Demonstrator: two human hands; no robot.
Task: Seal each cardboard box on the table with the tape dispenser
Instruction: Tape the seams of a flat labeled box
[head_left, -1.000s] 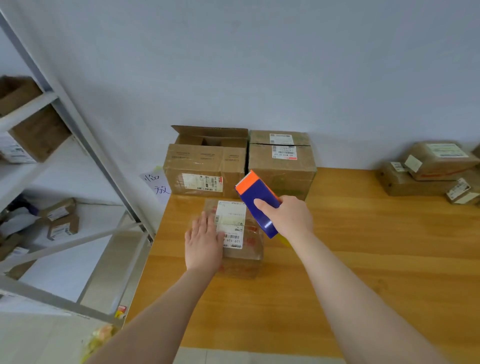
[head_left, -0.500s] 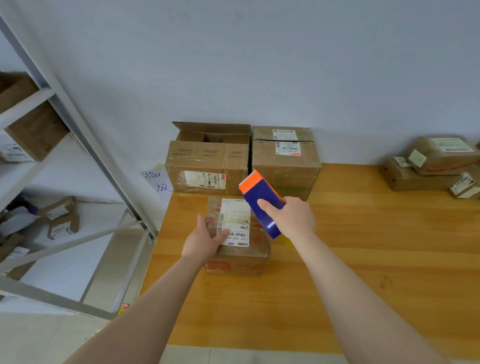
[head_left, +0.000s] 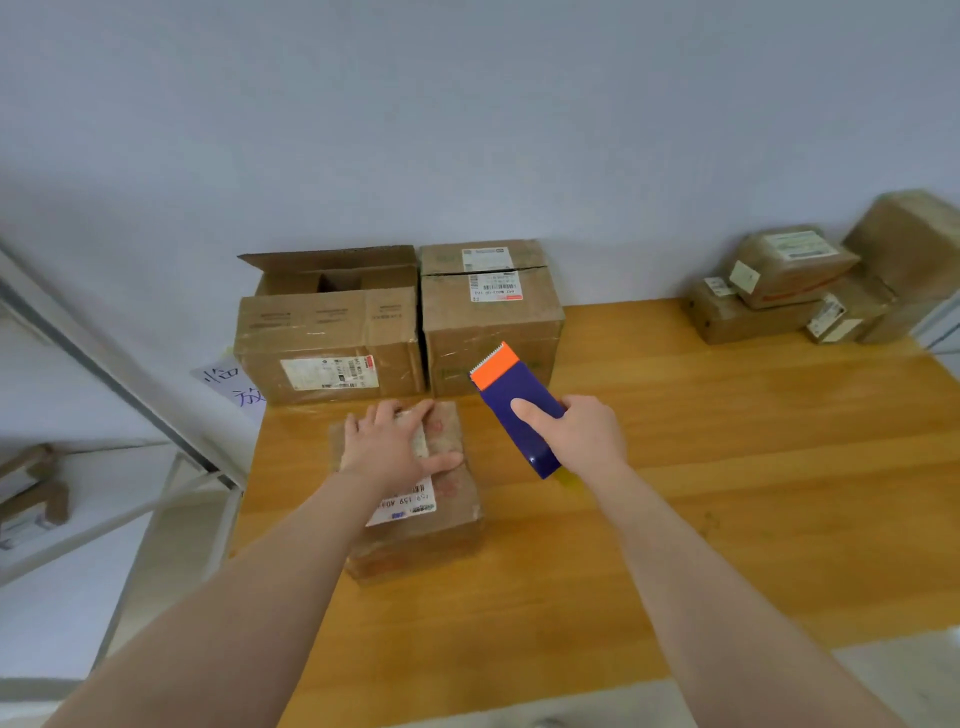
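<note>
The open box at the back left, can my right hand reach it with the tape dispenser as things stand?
Probably yes: the right hand holds the tape dispenser above the table, and nothing stands between it and the open box.

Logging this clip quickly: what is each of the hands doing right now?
Left hand: open, pressing flat on the small box.
Right hand: holding the tape dispenser.

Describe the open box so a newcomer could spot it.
On the wooden table, against the wall, the open box stands left of a closed box of similar size. Only it has its top open, with the back flap standing up.
</note>
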